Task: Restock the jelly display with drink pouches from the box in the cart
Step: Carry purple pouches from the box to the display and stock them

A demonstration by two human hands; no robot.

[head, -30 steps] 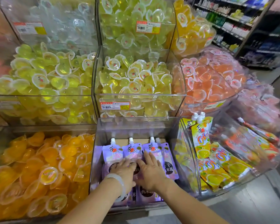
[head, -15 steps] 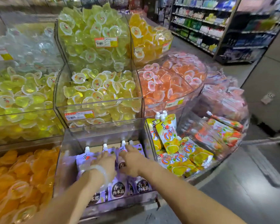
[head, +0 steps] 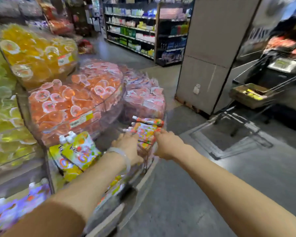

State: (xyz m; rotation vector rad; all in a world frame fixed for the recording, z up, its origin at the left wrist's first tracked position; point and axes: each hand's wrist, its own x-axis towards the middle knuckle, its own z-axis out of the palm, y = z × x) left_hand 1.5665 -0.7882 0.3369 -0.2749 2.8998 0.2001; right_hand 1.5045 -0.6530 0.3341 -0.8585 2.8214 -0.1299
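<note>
Lying between both hands' fingers (head: 158, 134); orange drink pouches (head: 146, 132).

left hand (head: 126, 144) reaching forward, bangle on wrist | right hand (head: 167, 144) forward, fingers curled

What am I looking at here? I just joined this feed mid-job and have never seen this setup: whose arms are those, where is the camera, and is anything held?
There is no machine: a person is working with bare hands, and the one camera sits on their head, looking forward and down. The left hand, with a pale bracelet at the wrist, and the right hand both reach to the red-orange drink pouches in a clear display bin. Motion blur hides whether either hand grips them. Left of that are yellow pouches, with orange jelly cups above. The shopping cart with a cardboard box stands to the right.
</note>
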